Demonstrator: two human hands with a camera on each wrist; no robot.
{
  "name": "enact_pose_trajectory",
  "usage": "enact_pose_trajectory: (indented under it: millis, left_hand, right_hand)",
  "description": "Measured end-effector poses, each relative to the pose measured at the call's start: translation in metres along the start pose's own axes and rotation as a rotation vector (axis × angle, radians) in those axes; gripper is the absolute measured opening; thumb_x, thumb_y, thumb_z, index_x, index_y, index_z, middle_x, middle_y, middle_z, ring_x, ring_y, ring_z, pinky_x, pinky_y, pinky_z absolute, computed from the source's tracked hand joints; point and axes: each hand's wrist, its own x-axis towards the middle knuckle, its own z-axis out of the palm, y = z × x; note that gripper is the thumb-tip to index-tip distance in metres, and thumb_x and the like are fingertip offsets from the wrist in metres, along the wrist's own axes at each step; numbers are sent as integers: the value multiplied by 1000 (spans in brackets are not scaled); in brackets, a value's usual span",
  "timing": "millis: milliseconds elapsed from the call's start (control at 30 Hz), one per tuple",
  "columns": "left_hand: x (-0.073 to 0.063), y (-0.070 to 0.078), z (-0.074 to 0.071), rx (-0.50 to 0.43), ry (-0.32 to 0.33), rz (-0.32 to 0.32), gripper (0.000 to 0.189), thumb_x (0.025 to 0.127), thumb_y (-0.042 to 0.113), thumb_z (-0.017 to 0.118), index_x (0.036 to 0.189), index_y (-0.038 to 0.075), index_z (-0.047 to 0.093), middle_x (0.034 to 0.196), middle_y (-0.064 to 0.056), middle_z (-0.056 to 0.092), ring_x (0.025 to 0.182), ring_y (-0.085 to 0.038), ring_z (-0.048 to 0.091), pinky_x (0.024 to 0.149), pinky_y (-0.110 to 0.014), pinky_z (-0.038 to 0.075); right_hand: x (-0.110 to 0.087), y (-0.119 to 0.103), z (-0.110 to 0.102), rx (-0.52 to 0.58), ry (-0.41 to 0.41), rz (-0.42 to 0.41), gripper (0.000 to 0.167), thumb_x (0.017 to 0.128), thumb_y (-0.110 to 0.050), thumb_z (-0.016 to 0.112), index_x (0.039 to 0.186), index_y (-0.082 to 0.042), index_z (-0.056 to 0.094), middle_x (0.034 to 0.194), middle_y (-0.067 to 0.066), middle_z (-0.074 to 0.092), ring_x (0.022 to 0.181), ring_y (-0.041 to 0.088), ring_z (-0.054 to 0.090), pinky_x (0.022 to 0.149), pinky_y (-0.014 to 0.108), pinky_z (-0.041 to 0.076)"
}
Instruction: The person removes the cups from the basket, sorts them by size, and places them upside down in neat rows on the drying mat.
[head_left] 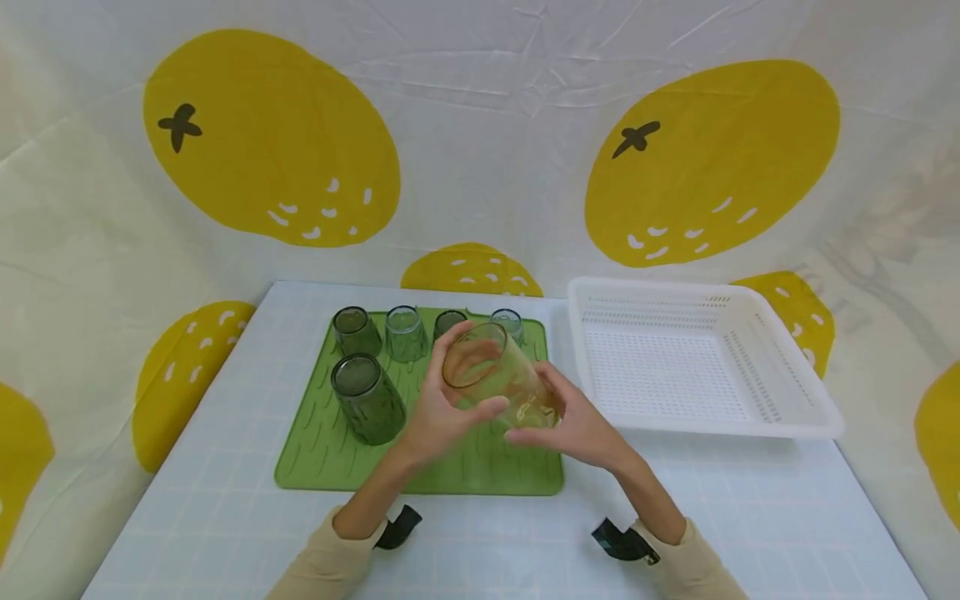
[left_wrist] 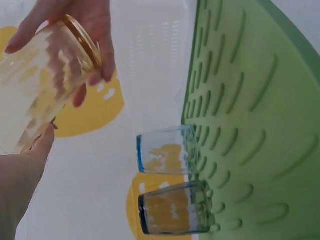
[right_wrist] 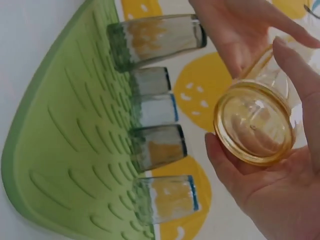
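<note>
An amber drinking glass (head_left: 502, 375) is held tilted above the green mat by both hands. Its open mouth points up and to the left in the head view, its base down and to the right. My left hand (head_left: 442, 408) grips the mouth end, thumb along the near side. My right hand (head_left: 581, 425) holds the base end between thumb and fingers; the thick round base faces the camera in the right wrist view. Left of the hands, a large dark grey-green glass (head_left: 367, 400) stands upside down on the drying mat (head_left: 322, 462).
Several smaller glasses line the mat's back edge: a dark one (head_left: 356, 332), a pale blue-green one (head_left: 406, 335), another dark one (head_left: 449, 322) and a light blue one (head_left: 507, 322), partly behind the hands. To the right sits a white plastic basket (head_left: 712, 425).
</note>
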Motion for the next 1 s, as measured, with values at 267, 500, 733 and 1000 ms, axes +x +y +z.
enact_pose_trajectory:
  millis: [267, 500, 733, 1000]
  left_hand:
    - [-9, 4, -17, 129, 7, -128, 91, 88, 12, 83, 159, 7, 26, 150, -13, 42, 140, -28, 44, 115, -39, 41]
    - [-17, 5, -26, 253, -6, -207, 90, 88, 18, 84, 160, 21, 29, 157, -2, 38, 142, -23, 41, 119, -53, 31]
    - [-21, 3, -31, 299, -33, -232, 86, 87, 13, 84, 155, 16, 33, 147, -5, 49, 136, -27, 49, 116, -39, 38]
    - [-24, -1, -33, 323, -26, -297, 85, 85, 17, 86, 153, 15, 35, 148, -6, 50, 137, -32, 49, 108, -52, 45]
  right_hand:
    - [-4, -7, -14, -99, 83, 42, 73, 82, -21, 90, 145, -27, 53, 125, 6, 61, 102, 29, 63, 81, 37, 59]
    - [-2, -9, -19, -95, 137, 46, 82, 80, -20, 92, 148, -22, 47, 141, 3, 53, 115, 29, 59, 92, 41, 56]
    - [2, -10, -17, 64, 190, 23, 80, 82, -8, 88, 147, -13, 42, 139, 10, 51, 117, 31, 59, 88, 38, 59]
    - [11, -13, -11, 181, 255, -12, 75, 86, -6, 83, 148, -10, 42, 139, 12, 53, 121, 27, 58, 93, 32, 57]
